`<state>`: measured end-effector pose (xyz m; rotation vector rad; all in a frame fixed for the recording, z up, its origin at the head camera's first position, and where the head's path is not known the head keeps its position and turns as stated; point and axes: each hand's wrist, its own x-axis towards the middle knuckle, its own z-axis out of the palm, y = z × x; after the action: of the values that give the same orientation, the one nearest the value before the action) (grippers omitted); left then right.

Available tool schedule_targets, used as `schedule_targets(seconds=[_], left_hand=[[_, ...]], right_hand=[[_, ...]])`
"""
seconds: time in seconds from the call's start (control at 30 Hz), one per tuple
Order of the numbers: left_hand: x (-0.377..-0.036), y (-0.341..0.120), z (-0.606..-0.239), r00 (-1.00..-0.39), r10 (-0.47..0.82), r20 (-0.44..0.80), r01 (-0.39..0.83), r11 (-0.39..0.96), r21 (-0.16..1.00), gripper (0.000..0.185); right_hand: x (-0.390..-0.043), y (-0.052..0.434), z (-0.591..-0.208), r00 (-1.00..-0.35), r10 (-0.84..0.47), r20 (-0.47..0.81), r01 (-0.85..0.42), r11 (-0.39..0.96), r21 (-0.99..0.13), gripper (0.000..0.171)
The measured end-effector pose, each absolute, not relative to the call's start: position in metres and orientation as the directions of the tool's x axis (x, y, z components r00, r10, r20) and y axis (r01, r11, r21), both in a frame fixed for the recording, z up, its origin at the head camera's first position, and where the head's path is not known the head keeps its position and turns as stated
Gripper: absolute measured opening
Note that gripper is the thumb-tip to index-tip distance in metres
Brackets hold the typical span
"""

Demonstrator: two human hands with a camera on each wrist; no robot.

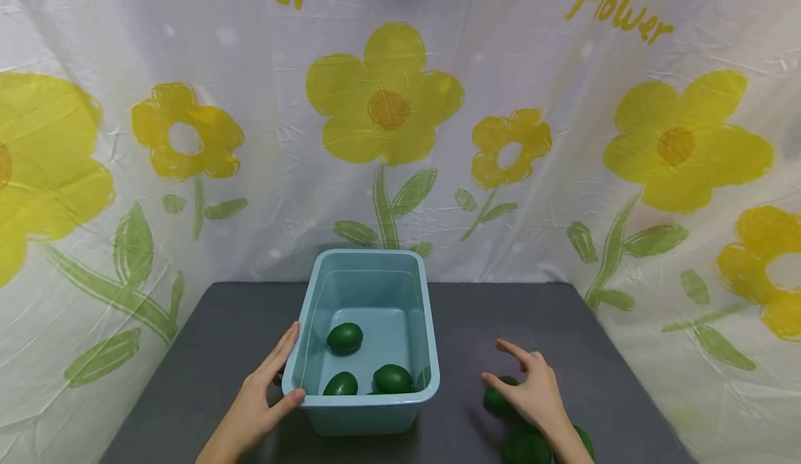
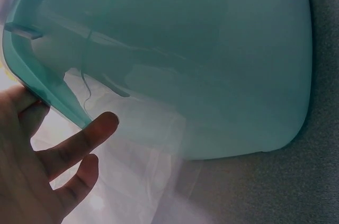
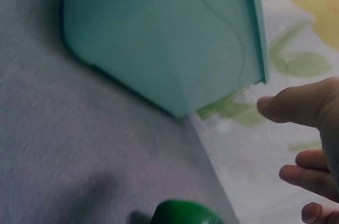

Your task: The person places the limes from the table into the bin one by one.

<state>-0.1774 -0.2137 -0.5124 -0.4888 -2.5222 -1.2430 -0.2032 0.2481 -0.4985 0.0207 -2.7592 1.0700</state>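
A light blue plastic bin [image 1: 369, 419] stands on the dark grey table [image 1: 206, 353]. Inside lie three dark green egg-shaped fruits: one in the middle [image 1: 345, 337] and two at the near wall [image 1: 341, 384] [image 1: 392, 378]. My left hand [image 1: 278, 373] lies against the bin's left wall with straight fingers, the thumb on the near-left rim corner. The left wrist view shows these fingers [image 2: 79, 142] just under the bin's rim [image 2: 47, 94]. My right hand [image 1: 510, 370] hovers with spread fingers over a green fruit [image 1: 498, 400] on the table, right of the bin.
Two more green fruits [image 1: 528, 448] [image 1: 586, 440] lie by my right wrist near the front edge. A white cloth with yellow flowers [image 1: 388, 109] hangs around the table on three sides. The right wrist view shows the bin [image 3: 169, 38] and one fruit [image 3: 183, 214].
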Motion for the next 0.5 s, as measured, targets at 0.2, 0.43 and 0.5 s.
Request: schedule_targets(seconds=[0.2,0.43,0.5], left_hand=[[-0.177,-0.214,-0.512,-0.905,0.17,0.391,0.413,0.573,0.708,0.087],[-0.178,-0.214,-0.511,-0.904,0.176,0.389,0.417,0.565,0.712,0.086],[-0.178,-0.214,-0.511,-0.902,0.178,0.394,0.422,0.563,0.711,0.087]], right_hand=[[-0.202,0.261,-0.51,-0.992,-0.005,0.124,-0.077,0.807,-0.586,0.075],[-0.201,0.273,-0.518,-0.992,-0.056,0.112,-0.105,0.865,-0.49,0.081],[-0.201,0.275,-0.519,-0.992,-0.07,0.104,-0.111,0.877,-0.467,0.081]])
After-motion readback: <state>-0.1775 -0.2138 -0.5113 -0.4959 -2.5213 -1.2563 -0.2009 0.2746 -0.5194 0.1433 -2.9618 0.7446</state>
